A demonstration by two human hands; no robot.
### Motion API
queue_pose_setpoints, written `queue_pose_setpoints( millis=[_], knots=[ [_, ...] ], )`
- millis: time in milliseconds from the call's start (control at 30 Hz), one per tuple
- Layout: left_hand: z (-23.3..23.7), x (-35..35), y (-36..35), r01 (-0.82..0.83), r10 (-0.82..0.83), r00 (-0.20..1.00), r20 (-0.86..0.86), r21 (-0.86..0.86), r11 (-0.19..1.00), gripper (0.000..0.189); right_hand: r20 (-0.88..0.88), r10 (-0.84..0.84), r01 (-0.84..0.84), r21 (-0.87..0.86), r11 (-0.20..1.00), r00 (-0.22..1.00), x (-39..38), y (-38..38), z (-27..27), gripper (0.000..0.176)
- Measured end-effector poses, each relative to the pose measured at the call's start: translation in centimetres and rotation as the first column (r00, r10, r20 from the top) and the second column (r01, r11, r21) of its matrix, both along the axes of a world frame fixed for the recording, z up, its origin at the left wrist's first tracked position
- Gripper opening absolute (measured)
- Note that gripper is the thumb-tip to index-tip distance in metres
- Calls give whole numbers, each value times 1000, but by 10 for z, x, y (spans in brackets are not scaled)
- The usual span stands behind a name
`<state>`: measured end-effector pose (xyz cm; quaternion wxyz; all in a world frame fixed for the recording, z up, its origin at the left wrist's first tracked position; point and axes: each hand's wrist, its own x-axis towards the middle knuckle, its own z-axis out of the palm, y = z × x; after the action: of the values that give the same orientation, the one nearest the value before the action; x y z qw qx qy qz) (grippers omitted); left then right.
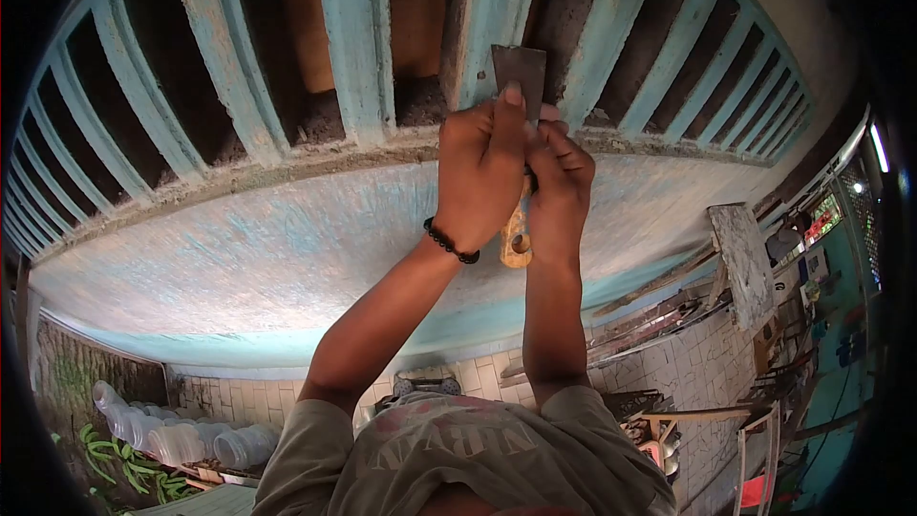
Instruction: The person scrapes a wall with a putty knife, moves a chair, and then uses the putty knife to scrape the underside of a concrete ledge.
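Note:
Both of my hands are closed on a putty knife [519, 67] with a broad grey metal blade. Its worn wooden handle, with a hole at the end, sticks out below between my wrists. My left hand [485, 155] wraps around it, thumb pressed along the blade's face. On the other side, my right hand [560, 172] grips it with fingers curled near the blade's base. The blade's edge points up and overlaps a blue-painted slat [492, 0] with patchy paint. A black bead bracelet [451, 241] circles my left wrist.
More blue slats [358, 38] stand in a row along a dusty ledge [334, 151]. Below is a wall [287, 229] with worn, patchy paint. Clear plastic containers [181, 440] lie at the lower left. A worn board [740, 263] and wooden frames [755, 449] stand at right.

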<state>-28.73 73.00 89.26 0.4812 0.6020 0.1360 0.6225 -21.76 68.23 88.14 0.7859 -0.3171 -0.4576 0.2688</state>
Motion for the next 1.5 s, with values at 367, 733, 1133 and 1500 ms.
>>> queue_pose_setpoints(
  millis=[367, 733, 1133, 1500],
  knots=[
    [16, 0, 8, -75, 77, 996, -34, 58, 995, 52, 41, -11, 9, 39, 999, 999, 1, 6, 14, 20],
    [15, -1, 9, -7, 8, 998, -68, 23, 1000, 50, 27, -18, 18, -5, 1000, 999, 4, 9, 16, 19],
    [20, 9, 5, 6, -8, 997, 76, 23, 1000, 47, 21, -19, 19, 8, 1000, 1000, 4, 10, 14, 19],
    [21, -3, 7, 104, -104, 995, -4, 0, 995, 47, -9, -7, 7, 23, 1000, 1000, 0, 9, 22, 18]
  ],
)
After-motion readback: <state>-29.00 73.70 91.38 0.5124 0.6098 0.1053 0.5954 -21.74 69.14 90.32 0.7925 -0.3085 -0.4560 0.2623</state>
